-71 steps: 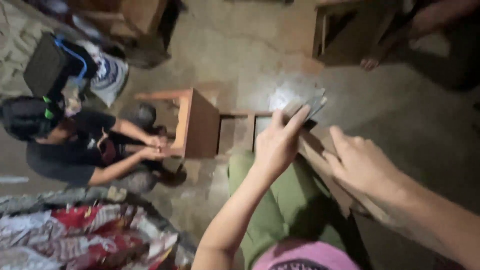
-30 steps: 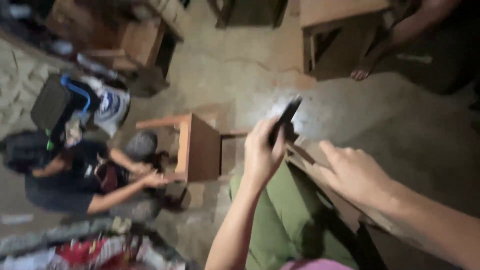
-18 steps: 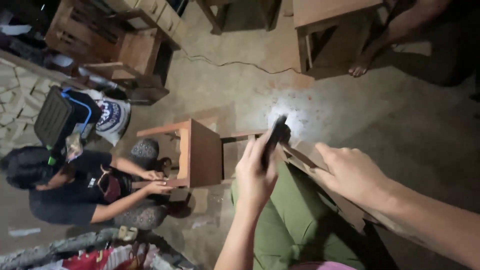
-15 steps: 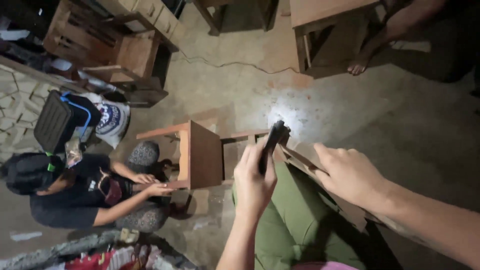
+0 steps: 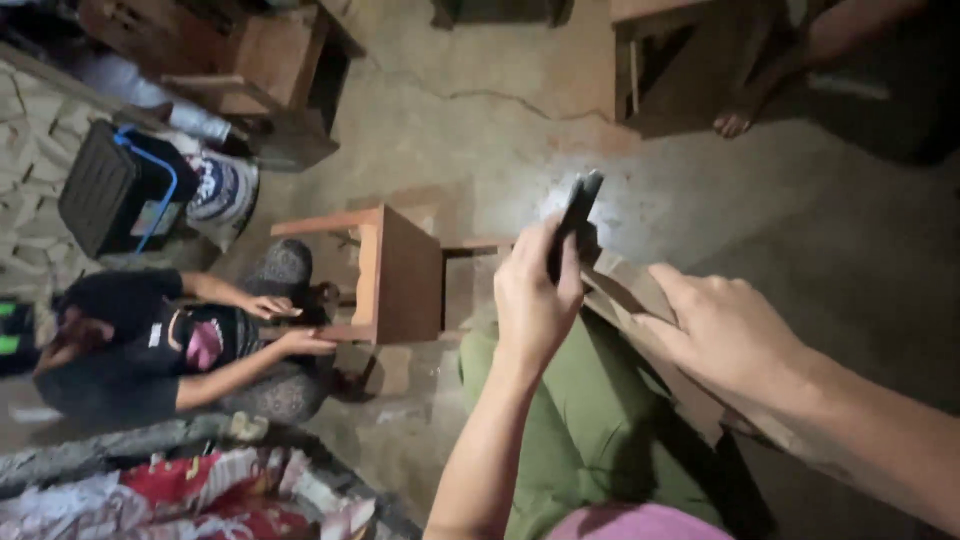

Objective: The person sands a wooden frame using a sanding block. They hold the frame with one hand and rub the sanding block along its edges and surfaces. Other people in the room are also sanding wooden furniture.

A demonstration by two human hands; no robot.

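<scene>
My left hand (image 5: 535, 300) grips a thin dark flat tool (image 5: 572, 215), held edge-on above the near end of a long wooden plank (image 5: 640, 300). The plank lies across my green-trousered leg (image 5: 590, 420) and slants down to the right. My right hand (image 5: 725, 330) rests flat on the plank, fingers spread, pressing it down. Where the tool's lower edge meets the wood is hidden behind my left hand.
A small wooden stool frame (image 5: 385, 275) lies on its side on the concrete floor, with a crouching person in black (image 5: 170, 345) holding it. A black crate (image 5: 115, 190), wooden furniture (image 5: 260, 60), another person's bare foot (image 5: 735, 120) and patterned cloth (image 5: 200, 495) surround us.
My left hand turned the flat tool from broad-side to edge-on and brought it down toward the plank's end. The view tilted up slightly; my right hand stayed on the plank.
</scene>
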